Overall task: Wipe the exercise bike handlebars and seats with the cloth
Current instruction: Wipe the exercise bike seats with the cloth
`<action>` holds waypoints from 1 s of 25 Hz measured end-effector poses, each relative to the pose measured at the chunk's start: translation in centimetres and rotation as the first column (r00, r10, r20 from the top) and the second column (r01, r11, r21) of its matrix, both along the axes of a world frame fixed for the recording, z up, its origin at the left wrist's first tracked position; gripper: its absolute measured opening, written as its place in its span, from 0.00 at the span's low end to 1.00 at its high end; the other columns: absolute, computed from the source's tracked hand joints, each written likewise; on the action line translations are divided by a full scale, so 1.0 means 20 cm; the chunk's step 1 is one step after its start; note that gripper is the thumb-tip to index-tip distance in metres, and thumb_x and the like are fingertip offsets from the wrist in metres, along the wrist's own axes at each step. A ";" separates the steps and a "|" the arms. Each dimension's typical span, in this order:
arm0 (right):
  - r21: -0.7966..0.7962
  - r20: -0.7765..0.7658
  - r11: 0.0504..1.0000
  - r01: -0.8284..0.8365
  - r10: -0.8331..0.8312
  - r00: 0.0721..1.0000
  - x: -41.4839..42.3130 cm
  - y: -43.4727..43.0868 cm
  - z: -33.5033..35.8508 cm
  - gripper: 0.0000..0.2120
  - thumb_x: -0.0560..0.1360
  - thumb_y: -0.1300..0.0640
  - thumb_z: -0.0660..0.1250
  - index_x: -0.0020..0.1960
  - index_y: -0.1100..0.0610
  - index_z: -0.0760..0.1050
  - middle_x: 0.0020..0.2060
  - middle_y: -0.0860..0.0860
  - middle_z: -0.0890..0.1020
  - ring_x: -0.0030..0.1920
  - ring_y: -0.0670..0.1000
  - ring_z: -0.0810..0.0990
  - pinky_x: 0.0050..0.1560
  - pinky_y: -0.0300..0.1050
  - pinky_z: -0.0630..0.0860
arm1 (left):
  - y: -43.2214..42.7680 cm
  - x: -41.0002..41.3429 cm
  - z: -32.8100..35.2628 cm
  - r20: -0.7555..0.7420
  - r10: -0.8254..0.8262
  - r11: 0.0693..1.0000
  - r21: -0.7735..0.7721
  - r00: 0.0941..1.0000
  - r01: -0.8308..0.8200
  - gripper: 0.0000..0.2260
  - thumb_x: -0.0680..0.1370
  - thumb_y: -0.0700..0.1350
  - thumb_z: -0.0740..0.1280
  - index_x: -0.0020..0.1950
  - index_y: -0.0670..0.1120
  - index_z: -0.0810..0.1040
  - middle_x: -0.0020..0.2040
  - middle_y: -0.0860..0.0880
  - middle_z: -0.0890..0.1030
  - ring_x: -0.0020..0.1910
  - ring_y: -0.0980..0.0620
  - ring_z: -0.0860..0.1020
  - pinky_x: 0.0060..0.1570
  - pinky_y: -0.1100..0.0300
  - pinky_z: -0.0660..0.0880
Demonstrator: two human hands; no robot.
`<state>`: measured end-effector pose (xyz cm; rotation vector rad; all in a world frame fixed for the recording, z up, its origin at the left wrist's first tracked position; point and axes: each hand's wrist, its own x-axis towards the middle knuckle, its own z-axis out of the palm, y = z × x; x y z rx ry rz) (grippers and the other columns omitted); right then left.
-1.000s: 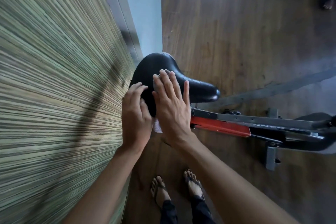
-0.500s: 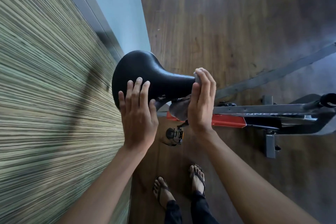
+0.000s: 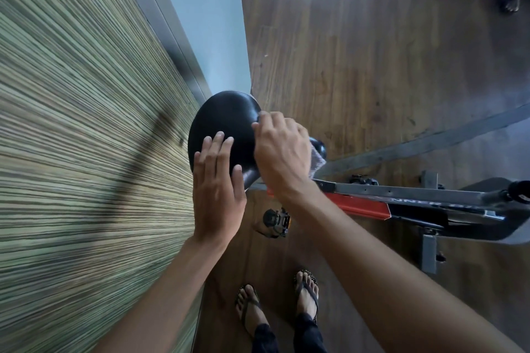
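Presses a grey cloth (image 3: 317,162) onto the far side of a black seat (image 3: 223,120) with the right hand (image 3: 282,152), bent fingers curled over the fabric, only its edges peeking out. Lays the left hand (image 3: 218,192) flat on the seat's wide rear, with straight fingers and gripping nothing. Leans over the bike's grey-and-red frame (image 3: 401,192) and a pedal (image 3: 275,221) just below the seat. Stands in sandals (image 3: 307,292) on a wood floor (image 3: 372,51) beside a striped wall (image 3: 71,123).

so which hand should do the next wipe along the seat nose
Right, most likely. The right hand grips the cloth against the seat, just beside its nose. The left hand lies flat on the wide rear part with no cloth, likely bracing it.
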<state>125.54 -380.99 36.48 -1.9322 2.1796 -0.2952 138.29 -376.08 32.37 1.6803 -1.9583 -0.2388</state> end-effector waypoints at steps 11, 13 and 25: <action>-0.210 -0.152 0.929 -0.305 0.278 0.949 -0.10 0.10 -0.11 0.21 0.84 0.50 0.54 0.74 0.54 0.71 0.73 0.57 0.73 0.71 0.62 0.73 0.72 0.58 0.69 | 0.02 0.06 0.01 -0.008 0.024 0.999 0.032 1.000 -0.024 0.20 0.83 0.40 0.57 0.76 0.38 0.67 0.76 0.41 0.68 0.78 0.43 0.61 0.76 0.44 0.63; -0.267 -0.109 0.915 -0.304 0.284 0.953 -0.12 0.10 -0.15 0.19 0.84 0.52 0.58 0.72 0.55 0.73 0.70 0.57 0.76 0.68 0.59 0.76 0.68 0.55 0.74 | 0.01 0.06 0.02 0.012 0.008 0.999 0.051 1.000 -0.009 0.20 0.83 0.39 0.58 0.75 0.38 0.67 0.76 0.41 0.68 0.78 0.43 0.62 0.76 0.45 0.63; -0.104 0.567 0.980 -0.171 0.199 0.799 -0.07 0.54 0.40 0.19 0.85 0.56 0.60 0.75 0.53 0.70 0.75 0.50 0.70 0.73 0.50 0.70 0.74 0.48 0.68 | 0.42 0.18 0.70 -0.090 0.096 0.983 0.162 0.991 -0.080 0.18 0.78 0.35 0.65 0.68 0.41 0.77 0.65 0.43 0.79 0.65 0.45 0.76 0.67 0.56 0.69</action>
